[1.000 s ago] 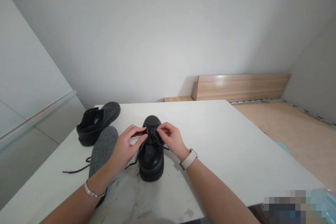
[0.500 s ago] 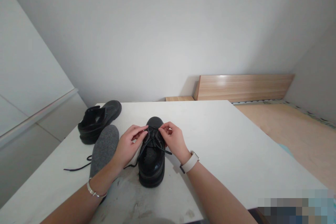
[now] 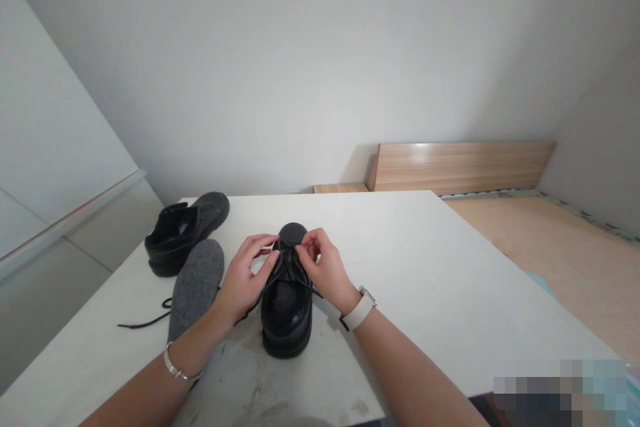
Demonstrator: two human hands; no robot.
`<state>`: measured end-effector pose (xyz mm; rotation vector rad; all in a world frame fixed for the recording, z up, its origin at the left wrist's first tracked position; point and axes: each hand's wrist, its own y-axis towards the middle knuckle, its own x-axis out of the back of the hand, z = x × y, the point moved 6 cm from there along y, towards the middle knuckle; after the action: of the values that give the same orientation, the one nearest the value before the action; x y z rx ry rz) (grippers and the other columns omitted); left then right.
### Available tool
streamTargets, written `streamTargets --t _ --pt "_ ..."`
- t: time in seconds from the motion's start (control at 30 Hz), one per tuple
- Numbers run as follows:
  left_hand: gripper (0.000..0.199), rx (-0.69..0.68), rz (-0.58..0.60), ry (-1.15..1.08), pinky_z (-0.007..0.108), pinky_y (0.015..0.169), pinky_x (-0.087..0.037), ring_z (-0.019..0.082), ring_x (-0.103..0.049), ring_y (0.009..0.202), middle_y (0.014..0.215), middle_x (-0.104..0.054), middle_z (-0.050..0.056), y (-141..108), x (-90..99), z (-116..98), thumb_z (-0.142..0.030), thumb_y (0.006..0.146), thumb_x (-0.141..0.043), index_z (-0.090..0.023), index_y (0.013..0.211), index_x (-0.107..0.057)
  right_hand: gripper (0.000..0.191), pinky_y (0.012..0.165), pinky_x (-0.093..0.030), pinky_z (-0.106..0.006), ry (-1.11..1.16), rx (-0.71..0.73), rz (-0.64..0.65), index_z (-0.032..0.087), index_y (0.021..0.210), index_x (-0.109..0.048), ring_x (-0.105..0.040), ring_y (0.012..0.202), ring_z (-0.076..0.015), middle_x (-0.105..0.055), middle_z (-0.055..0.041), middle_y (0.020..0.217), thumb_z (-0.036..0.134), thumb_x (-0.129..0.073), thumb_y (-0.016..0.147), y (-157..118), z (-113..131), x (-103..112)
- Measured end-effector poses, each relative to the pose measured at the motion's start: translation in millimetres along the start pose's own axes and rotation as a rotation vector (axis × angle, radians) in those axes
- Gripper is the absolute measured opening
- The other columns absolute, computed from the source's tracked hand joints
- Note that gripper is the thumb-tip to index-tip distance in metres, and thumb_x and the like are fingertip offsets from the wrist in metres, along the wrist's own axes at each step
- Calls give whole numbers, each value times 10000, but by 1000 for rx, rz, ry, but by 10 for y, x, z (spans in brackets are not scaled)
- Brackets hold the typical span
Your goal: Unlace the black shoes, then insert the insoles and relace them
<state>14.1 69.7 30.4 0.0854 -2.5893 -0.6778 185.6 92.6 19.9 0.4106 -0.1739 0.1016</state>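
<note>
A black lace-up shoe (image 3: 287, 313) stands upright on the white table, its toe facing away from me and its heel toward me. My right hand (image 3: 327, 268) pinches at the black shoelace (image 3: 289, 265) near the eyelets on the shoe's right side. On the left side, my left hand (image 3: 250, 275) has its thumb and fingers apart, with the fingertips against the shoe's edge by the lacing. Loose lace ends trail out on both sides of the shoe. A grey felt insole (image 3: 200, 283) lies left of my left hand, partly behind my forearm.
A second black shoe (image 3: 173, 240) rests at the table's far left. A loose black lace (image 3: 145, 325) pokes out beside the insole. The white table (image 3: 410, 280) carries dark smudges near me. A bed with a wooden headboard (image 3: 465, 167) is at the right, beyond the table edge.
The right fingertips have shifted slightly left over the lacing. My left thumb and fingers have spread a little wider. The shoe stays in place.
</note>
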Motion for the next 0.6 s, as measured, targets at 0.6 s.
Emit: streamTargets --t 0.6 --pt "285 24 26 21 367 935 -538 226 -666 1020 1082 -710 87 11 49 17 -413 921 -597 -207 1063 -734 311 798 -489 -306 428 -44 -21 218 1061 -595 -578 864 -150 -590 -19 939 336 -728 807 101 90 185"
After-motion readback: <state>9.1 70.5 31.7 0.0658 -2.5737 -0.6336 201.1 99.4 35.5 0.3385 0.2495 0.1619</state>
